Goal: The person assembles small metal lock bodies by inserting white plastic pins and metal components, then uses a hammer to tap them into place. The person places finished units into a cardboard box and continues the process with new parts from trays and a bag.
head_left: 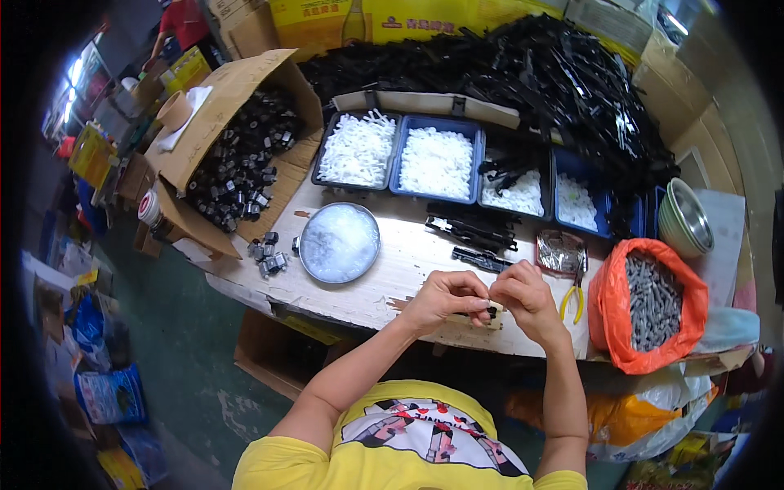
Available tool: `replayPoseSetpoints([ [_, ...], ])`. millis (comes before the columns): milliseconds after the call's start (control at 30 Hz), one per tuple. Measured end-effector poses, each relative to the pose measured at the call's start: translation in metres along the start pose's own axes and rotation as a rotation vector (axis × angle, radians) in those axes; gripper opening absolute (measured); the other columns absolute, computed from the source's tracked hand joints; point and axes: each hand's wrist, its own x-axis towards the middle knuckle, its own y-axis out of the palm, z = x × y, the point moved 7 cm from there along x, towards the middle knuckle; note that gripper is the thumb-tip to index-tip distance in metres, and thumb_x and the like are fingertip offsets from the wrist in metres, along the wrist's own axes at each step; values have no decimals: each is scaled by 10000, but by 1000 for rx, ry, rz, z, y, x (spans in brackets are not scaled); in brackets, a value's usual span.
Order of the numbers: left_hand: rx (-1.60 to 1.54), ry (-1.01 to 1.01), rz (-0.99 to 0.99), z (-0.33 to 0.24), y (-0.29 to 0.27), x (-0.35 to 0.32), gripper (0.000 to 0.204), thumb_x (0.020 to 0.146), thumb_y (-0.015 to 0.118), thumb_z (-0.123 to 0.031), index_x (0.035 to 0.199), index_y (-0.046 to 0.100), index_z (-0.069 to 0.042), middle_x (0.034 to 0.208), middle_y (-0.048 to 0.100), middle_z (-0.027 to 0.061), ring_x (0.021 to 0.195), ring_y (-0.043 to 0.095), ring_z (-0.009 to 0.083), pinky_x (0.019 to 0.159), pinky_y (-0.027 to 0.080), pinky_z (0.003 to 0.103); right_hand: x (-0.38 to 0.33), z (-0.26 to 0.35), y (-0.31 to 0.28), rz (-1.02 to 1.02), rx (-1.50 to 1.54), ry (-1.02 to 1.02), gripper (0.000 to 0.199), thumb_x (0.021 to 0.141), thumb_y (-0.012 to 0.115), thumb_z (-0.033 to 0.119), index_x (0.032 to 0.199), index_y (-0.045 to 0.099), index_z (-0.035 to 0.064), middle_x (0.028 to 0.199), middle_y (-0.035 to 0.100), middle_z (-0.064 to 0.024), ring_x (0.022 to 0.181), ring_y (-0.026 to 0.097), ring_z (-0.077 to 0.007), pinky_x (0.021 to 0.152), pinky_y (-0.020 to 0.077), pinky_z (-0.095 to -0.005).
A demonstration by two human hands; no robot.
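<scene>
My left hand (449, 302) and my right hand (529, 300) meet over the table's front edge, fingertips almost touching. Both are closed in a pinch. A tiny pale piece shows between the fingertips, too small to name; which hand grips it I cannot tell. Just beneath the fingers sits a small dark part (492, 313), partly hidden by my left hand. Beyond the hands lie a black slotted strip (482, 260) and a stack of similar black strips (478, 229). Pliers with yellow handles (573, 300) rest right of my right hand.
Bins of white plastic parts (435, 162) line the back, before a heap of black strips (563, 73). At left are a carton of black-and-metal parts (241, 163) and a round dish (340, 242). A red bag of grey pieces (604, 298) and stacked bowls (688, 216) stand right.
</scene>
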Motion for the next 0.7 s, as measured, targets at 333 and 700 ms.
replayPoseSetpoints([
  [333,-24,52,21,-1,-6,-7,67,788,616,13,851,603,32,852,566,87,709,640,185,606,555,270,1,2,6,29,178,-3,79,716,632,28,783,610,61,757,531,-36,781,495,-206,721,367,-314],
  [700,275,203,-73,-14,-13,-15,79,814,552,56,870,608,50,886,567,99,770,636,193,674,554,259,-9,1,18,-177,69,10,141,700,654,-1,831,630,44,772,591,-54,717,536,-210,653,396,-304],
])
